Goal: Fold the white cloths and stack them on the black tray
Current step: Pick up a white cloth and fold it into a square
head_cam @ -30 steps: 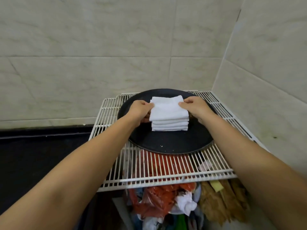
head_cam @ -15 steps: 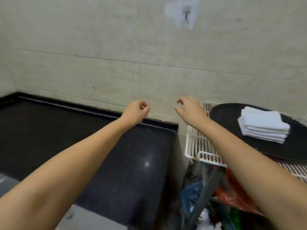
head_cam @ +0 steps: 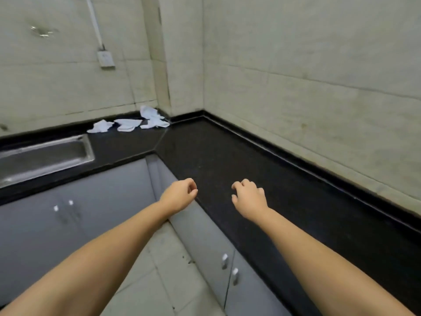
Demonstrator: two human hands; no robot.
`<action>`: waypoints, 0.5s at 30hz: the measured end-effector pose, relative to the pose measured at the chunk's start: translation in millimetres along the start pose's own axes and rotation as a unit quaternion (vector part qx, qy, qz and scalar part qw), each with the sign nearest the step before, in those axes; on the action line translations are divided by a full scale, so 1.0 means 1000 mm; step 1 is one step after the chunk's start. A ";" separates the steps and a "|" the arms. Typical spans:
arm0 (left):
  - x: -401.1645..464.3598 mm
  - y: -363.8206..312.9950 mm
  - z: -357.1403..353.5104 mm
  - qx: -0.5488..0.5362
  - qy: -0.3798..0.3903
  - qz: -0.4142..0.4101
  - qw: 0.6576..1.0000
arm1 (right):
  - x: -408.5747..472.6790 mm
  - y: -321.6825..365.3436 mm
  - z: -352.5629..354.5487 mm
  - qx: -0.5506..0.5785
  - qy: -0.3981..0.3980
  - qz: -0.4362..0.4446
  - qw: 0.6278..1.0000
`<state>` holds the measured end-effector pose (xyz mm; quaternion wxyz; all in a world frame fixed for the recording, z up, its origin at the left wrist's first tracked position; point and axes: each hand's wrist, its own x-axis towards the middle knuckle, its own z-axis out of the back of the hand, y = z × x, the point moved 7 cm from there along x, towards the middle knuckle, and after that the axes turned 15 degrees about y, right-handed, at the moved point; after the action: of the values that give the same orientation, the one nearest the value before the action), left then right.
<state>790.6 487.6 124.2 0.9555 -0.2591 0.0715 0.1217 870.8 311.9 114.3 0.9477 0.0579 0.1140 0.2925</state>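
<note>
The loose white cloths (head_cam: pixel 129 124) lie in the far corner of the black counter (head_cam: pixel 227 160), well apart from both hands. Left hand (head_cam: pixel 180 194) and right hand (head_cam: pixel 249 197) hang loosely curled, holding nothing. Better take one cloth only, by its corners.

Even, diffuse indoor light, moderately bright. Motion blur softens the sink (head_cam: pixel 45 156). Wide-angle distortion bends wall (head_cam: pixel 319 65) lines near edges.

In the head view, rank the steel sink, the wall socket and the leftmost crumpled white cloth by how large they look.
1. steel sink, clearly largest, though cut off by the frame edge.
2. leftmost crumpled white cloth.
3. wall socket, looks slightly smaller, but too close in size to rank firmly.
</note>
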 end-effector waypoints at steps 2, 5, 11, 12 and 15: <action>0.011 0.046 0.007 -0.015 0.003 0.035 0.999 | 0.038 0.028 -0.017 -0.006 0.025 0.021 0.999; 0.043 0.098 0.032 -0.030 -0.009 0.064 0.997 | 0.103 0.059 -0.026 -0.007 0.044 0.044 0.998; 0.130 0.170 0.097 -0.048 -0.025 0.108 0.993 | 0.243 0.107 -0.007 -0.009 0.060 0.086 0.994; 0.145 0.181 0.110 -0.048 -0.032 0.115 0.992 | 0.267 0.114 0.000 -0.017 0.058 0.094 0.994; 0.182 0.212 0.144 -0.066 -0.064 0.131 0.987 | 0.330 0.137 0.014 -0.029 0.057 0.111 0.992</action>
<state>919.0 774.5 110.1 0.9146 -0.3020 0.0350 0.2665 1065.0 611.1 92.0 0.9024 0.0258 0.1526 0.4021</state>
